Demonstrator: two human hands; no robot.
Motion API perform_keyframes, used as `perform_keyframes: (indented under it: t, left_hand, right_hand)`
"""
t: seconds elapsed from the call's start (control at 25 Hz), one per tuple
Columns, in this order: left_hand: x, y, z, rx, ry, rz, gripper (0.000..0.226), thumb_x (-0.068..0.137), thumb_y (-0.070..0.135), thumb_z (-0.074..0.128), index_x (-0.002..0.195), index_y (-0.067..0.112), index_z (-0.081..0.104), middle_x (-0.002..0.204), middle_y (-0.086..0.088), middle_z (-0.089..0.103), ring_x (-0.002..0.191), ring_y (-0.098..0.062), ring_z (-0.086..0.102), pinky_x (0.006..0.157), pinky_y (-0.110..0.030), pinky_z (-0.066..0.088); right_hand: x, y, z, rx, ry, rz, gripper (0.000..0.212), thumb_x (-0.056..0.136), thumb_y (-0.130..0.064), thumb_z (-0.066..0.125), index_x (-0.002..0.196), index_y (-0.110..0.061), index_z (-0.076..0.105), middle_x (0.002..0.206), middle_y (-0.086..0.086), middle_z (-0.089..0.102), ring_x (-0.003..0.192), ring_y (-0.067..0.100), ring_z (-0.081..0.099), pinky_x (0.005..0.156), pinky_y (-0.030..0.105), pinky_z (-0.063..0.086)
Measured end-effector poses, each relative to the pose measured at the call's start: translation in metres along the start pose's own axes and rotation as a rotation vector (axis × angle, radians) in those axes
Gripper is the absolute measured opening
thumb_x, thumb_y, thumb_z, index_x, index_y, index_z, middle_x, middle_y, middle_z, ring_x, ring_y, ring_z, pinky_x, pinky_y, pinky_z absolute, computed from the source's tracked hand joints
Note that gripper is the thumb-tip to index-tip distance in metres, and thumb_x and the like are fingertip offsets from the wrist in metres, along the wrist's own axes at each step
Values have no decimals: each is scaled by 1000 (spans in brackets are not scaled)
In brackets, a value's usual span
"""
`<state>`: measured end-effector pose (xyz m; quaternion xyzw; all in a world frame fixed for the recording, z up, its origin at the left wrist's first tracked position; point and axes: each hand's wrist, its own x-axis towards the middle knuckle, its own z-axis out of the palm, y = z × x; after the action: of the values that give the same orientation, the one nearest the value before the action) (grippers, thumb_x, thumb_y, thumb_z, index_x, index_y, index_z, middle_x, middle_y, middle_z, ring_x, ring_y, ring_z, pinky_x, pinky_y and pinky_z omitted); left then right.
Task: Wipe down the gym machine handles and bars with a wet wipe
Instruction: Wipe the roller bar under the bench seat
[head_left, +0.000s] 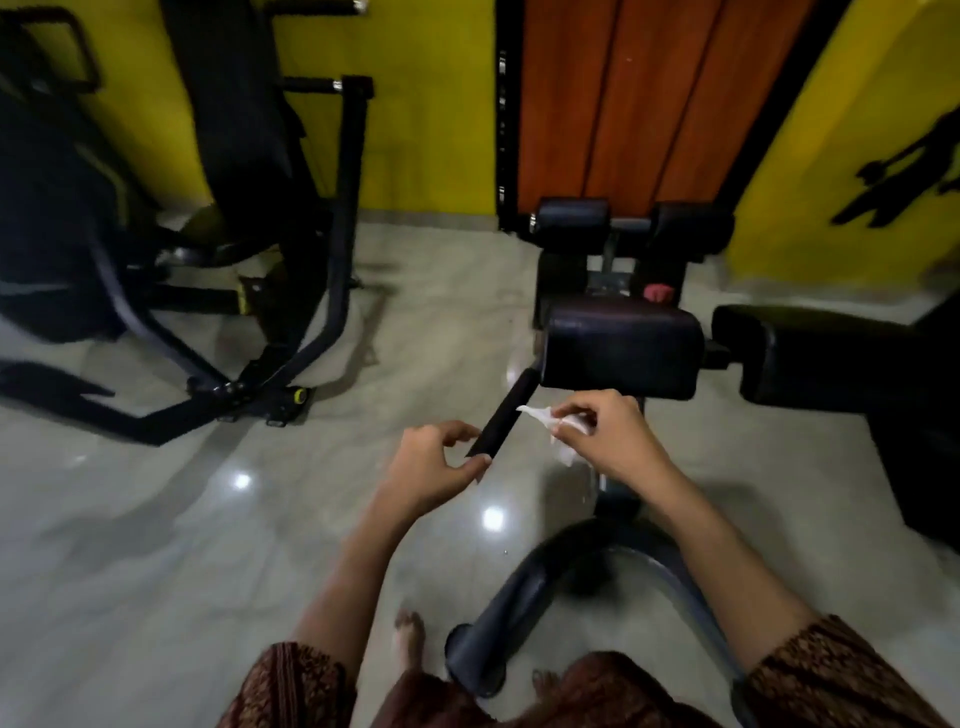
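Note:
A short black handle (506, 413) sticks out to the left from under the black seat pad (621, 351) of a gym bench machine. My right hand (605, 431) pinches a crumpled white wet wipe (556, 426) just right of the handle. My left hand (441, 460) hovers at the handle's near end with thumb and fingers curled around its tip; whether it touches is unclear.
The bench's dark curved base bar (524, 597) runs along the floor by my bare feet. Foam roller pads (571, 221) sit at its far end before a wooden door. A black frame machine (291, 249) stands left, another black pad (810, 353) right. Glossy grey floor (208, 545) lies between.

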<state>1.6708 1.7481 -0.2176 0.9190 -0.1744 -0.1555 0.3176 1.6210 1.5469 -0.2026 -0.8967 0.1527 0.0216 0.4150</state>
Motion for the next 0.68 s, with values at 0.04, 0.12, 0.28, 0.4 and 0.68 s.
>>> perform_keyframes:
  t: [0.04,0.12,0.28,0.4,0.68]
  left_hand:
    - [13,-9,-4,15,-46,31,35,82,27,69,114,14,65,111,-1,67,106,-15,59,74,-12,33]
    - [35,-23,-13,26,-121,102,36,81,26,69,114,14,65,112,-2,67,106,-16,59,78,-13,34]
    - [61,-48,-18,55,-240,230,37,82,28,68,118,17,63,114,6,62,109,-14,55,78,-11,30]
    - [74,-65,-10,47,-340,301,46,80,30,70,122,15,60,124,-1,60,114,-18,54,93,-20,35]
    - [81,-91,2,-50,-371,259,58,73,34,77,125,17,57,129,1,57,118,-15,52,99,-25,38]
  right_hand:
    - [2,-2,8,15,49,42,23,84,-10,65,107,-9,68,108,7,65,91,12,56,76,18,40]
    - [1,-8,25,47,144,128,26,85,-8,64,111,-7,67,109,10,66,89,12,56,75,17,40]
    - [1,-15,65,51,282,282,29,87,-10,61,116,-8,64,112,10,65,101,19,59,84,21,42]
    - [4,-20,86,75,341,347,29,90,-10,58,118,-7,62,115,10,63,97,12,55,82,15,38]
    - [76,-29,109,-153,352,179,33,95,-8,48,127,-7,54,133,11,52,122,23,48,102,28,37]
